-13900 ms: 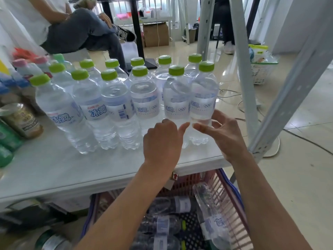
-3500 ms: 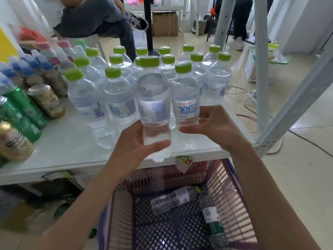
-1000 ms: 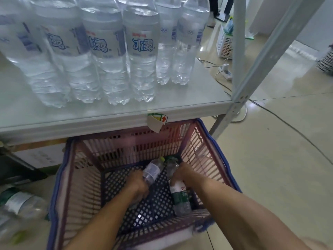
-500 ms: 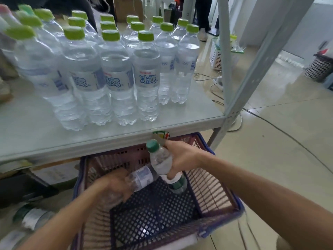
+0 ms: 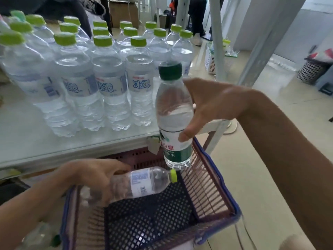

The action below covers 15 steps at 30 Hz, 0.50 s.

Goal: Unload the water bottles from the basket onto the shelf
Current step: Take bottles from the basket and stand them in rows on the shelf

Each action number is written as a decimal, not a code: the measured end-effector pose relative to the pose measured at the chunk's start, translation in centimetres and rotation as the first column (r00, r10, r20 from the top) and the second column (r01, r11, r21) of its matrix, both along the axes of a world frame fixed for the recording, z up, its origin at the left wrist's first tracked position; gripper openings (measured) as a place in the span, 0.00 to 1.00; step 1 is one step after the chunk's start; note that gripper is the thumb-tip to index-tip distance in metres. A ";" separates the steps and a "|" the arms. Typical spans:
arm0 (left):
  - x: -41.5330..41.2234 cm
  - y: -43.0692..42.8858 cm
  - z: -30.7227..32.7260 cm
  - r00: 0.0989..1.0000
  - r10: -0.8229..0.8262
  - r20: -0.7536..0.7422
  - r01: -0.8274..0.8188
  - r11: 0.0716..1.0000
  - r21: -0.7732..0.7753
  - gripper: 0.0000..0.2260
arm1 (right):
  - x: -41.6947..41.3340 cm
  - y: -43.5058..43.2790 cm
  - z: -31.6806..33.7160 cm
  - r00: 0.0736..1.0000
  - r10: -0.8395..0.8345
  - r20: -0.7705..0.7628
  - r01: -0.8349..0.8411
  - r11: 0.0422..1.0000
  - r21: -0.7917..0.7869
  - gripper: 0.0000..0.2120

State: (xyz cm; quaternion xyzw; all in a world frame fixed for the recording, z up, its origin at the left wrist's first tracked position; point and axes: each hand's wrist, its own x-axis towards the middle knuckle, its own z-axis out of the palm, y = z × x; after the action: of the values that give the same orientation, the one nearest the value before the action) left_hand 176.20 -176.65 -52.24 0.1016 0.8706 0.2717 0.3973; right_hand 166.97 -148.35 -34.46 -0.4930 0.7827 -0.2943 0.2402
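My right hand [image 5: 212,107] grips a dark-green-capped water bottle [image 5: 173,112] upright, just off the front right edge of the white shelf [image 5: 27,141]. My left hand [image 5: 90,177] holds a lime-capped water bottle [image 5: 142,183] lying sideways, its cap pointing right, above the mesh basket [image 5: 207,195]. The basket floor that shows below the hands has no bottle on it. Several lime-capped bottles [image 5: 110,83] stand in rows on the shelf.
Grey metal shelf uprights [image 5: 219,42] rise at the right. A white basket [image 5: 210,60] and a dark mesh bin [image 5: 311,71] sit on the tiled floor beyond. More bottles [image 5: 41,237] lie on the floor at lower left. A person's legs [image 5: 197,18] stand behind the shelf.
Both hands have lifted their bottles up out of the basket. The right hand's bottle has risen to shelf height and stands upright; the left one is level above the basket.
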 end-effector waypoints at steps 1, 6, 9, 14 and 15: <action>-0.2 -0.2 1.0 1.000 -0.002 -0.003 0.002 0.994 0.106 0.34 | -0.5 0.2 0.7 0.998 -0.038 -0.041 0.038 0.999 -0.010 0.33; -0.6 -0.1 3.3 0.993 -0.003 -0.121 0.052 0.913 0.404 0.40 | -2.7 1.9 2.6 0.970 -0.235 -0.069 0.228 0.969 -0.098 0.35; -0.5 0.8 3.7 0.983 0.070 -0.170 0.024 0.868 0.497 0.41 | -3.2 3.0 3.0 0.927 -0.367 -0.082 0.348 0.920 -0.183 0.36; -0.8 4.8 6.2 0.838 0.429 -0.339 -0.136 0.764 0.630 0.31 | -4.3 3.7 1.7 0.827 -0.561 -0.039 0.528 0.798 -0.291 0.37; -1.1 5.8 6.8 0.803 0.480 -0.353 -0.159 0.744 0.649 0.32 | -4.7 3.6 1.0 0.807 -0.590 -0.007 0.559 0.769 -0.309 0.36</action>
State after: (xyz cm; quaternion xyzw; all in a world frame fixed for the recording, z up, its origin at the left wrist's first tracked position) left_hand 175.12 -170.86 -45.43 0.1298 0.8175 0.5587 0.0516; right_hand 162.32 -144.70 -33.43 -0.2743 0.8549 -0.4399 0.0219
